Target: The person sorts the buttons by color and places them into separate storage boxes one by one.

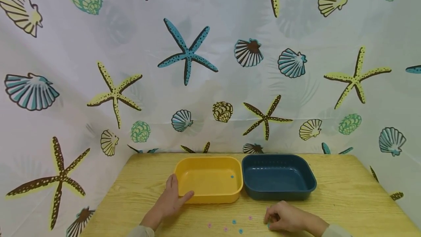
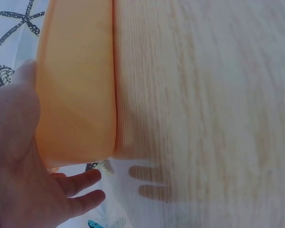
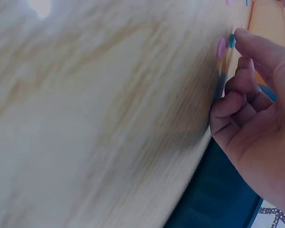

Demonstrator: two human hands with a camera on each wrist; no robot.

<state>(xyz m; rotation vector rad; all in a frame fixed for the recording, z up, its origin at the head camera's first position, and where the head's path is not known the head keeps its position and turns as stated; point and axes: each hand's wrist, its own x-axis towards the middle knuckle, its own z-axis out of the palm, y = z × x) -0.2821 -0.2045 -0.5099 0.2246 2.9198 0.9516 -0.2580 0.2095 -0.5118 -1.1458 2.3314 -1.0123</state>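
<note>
In the head view, my left hand (image 1: 170,198) rests at the left front corner of a yellow tray (image 1: 210,199). Its thumb lies along the front rim, and its fingers lie against the left side. The left wrist view shows two fingers fairly straight, clear of the tray wall (image 2: 80,95). My right hand (image 1: 289,218) is low over the table in front of a dark blue tray (image 1: 279,195). Its thumb tip is at a small teal piece (image 3: 232,41), with a gap between thumb and index finger. A pink piece (image 3: 221,48) lies beside it.
Several small pieces lie on the wooden table (image 1: 348,193), among them a pink one (image 1: 209,225) and a teal one (image 1: 234,222). One teal bit (image 1: 232,176) is inside the yellow tray. A shell-patterned cloth (image 1: 210,94) stands behind the table.
</note>
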